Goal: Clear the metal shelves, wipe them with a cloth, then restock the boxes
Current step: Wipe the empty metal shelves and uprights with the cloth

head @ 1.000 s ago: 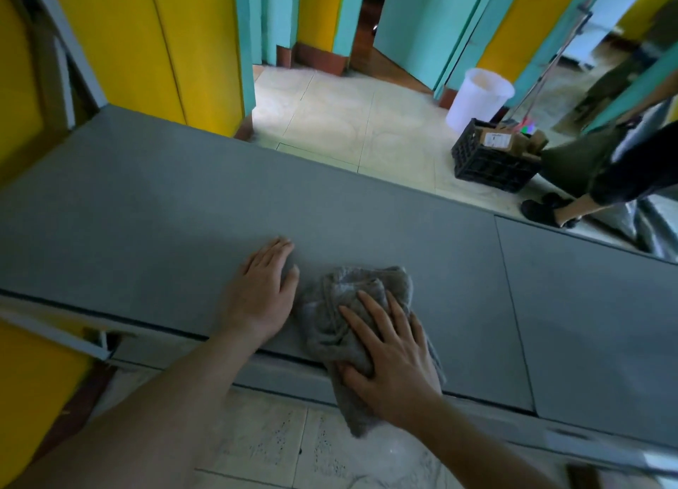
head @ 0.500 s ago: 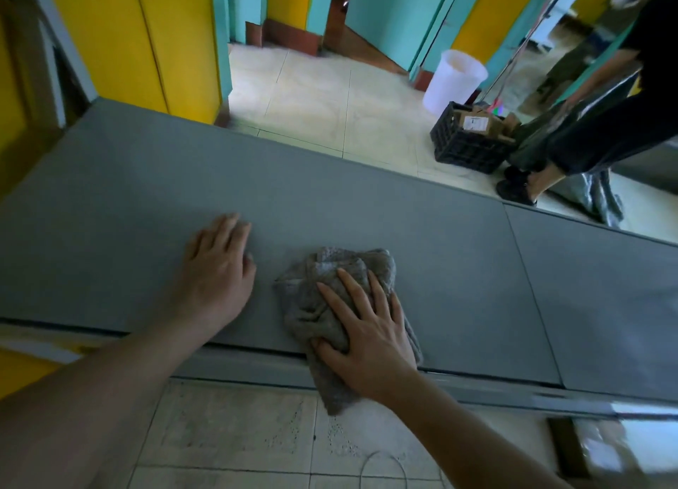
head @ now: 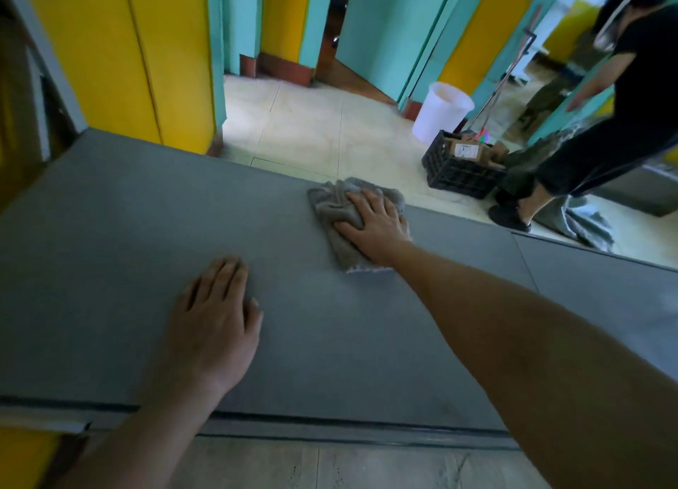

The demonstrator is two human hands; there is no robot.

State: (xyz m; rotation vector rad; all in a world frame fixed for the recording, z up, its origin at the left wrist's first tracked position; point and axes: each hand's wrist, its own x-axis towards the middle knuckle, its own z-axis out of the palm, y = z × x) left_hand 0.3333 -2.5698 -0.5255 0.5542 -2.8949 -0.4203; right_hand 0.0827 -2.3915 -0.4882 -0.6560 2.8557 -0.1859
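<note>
So the right hand (head: 374,228) is stretched way out, palm down and fingers spread flat on top of the cloth (head: 345,217), pressing it onto the grey shelf (head: 110,253) rather than gripping it. The cloth is bunched up, poking out past the fingertips on the far side and out from under the wrist on the near side, and it sits right up against the shelf's far edge. The left hand (head: 216,320) holds nothing, just lies flat and open on the bare shelf, closer to the body and off to the left of the right hand, well apart from the cloth. Past the right hand, beyond the shelf edge, there's tiled floor with a black crate (head: 455,173) that has some boxes (head: 473,153) in it, and a white bucket (head: 440,110) just behind that. A person (head: 623,121) in dark clothes stands to the right of the crate, further right than the right hand reaches. A seam in the shelf runs to the right of the right forearm.
</note>
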